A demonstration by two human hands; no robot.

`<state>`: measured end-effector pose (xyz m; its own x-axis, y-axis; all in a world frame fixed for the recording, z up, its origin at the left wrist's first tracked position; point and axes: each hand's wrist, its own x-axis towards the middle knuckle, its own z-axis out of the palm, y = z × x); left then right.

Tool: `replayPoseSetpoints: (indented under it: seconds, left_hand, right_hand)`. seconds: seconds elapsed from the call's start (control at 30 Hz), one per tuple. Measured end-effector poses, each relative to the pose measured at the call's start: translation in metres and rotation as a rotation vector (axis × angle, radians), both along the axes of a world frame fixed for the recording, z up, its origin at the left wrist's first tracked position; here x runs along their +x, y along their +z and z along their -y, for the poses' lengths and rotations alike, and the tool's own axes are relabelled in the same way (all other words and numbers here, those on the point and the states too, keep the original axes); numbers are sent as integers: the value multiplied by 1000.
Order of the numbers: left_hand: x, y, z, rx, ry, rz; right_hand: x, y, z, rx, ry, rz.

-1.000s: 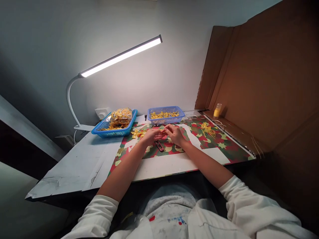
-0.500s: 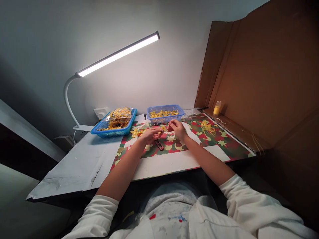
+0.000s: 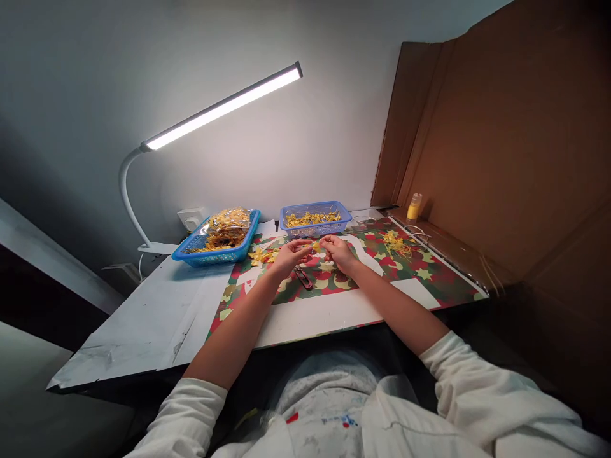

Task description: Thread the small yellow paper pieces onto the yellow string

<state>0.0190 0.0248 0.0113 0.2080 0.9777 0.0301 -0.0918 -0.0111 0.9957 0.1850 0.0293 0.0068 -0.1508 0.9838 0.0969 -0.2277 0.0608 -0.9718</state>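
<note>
My left hand (image 3: 294, 256) and my right hand (image 3: 338, 250) meet above the middle of the table, fingertips nearly touching. Between them is a small yellow ribbon-like piece (image 3: 316, 247), pinched by the fingers of my left hand. My right thumb and forefinger close on its right side; its finer details are too small to make out. Below the left fingers, a slim dark reddish tool (image 3: 303, 278) lies on the patterned sheet (image 3: 334, 283). Loose yellow pieces (image 3: 260, 256) lie left of my left hand.
Behind the hands stands a blue-violet basket (image 3: 316, 229) of yellow stringy pieces. A blue basket (image 3: 210, 257) with a filled clear bag is at left, by the lamp (image 3: 224, 107). At right are a yellow pile (image 3: 397, 244), a small jar (image 3: 414, 208) and a cardboard wall (image 3: 487, 140).
My right hand has come slightly down and closer to my left, and its fingertips now meet the yellow piece. The left hand has hardly moved.
</note>
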Motion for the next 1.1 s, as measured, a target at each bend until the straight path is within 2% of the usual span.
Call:
replayPoseSetpoints:
  seconds: [0.2,0.57,0.7,0.93,1.1]
  left_hand:
    - [-2,-1,-1,14,-43,-37]
    - [0,-5,-2,175,-43,-102]
    - [-1,-4,-3,134,-19,-125]
    - [-5,-2,-3,-43,-88,35]
    - [-3,-3,-1,3,-127,-21]
  right_hand:
    - [-1,-4,2,-21,46,102]
    - [-7,-6,3,-160,45,-35]
    - [-6,-7,4,-100,22,0]
    - [-7,-11,2,-19,-29,50]
    - [-7,-13,2,-7,-7,54]
